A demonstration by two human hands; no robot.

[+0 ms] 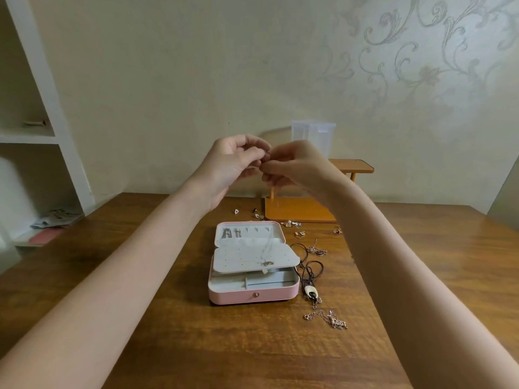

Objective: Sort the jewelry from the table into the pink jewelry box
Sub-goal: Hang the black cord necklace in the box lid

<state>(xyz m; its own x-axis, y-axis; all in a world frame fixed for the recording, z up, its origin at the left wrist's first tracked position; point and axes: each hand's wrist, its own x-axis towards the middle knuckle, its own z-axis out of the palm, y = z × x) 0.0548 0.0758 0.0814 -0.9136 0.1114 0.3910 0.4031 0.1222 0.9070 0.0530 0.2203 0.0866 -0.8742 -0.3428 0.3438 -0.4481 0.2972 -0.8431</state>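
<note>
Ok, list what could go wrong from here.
1. Both hands, left hand and right hand, pinch a small item in the air; if dropped, it may miss the pink jewelry box.
2. A thin chain hangs to the perforated insert and could snag.
3. The dark cord necklace and rose-gold chain lie close together on the table and could tangle.

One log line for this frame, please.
hands: left and right pinch a thin chain | chain end: on box insert | table: necklaces remain
</note>
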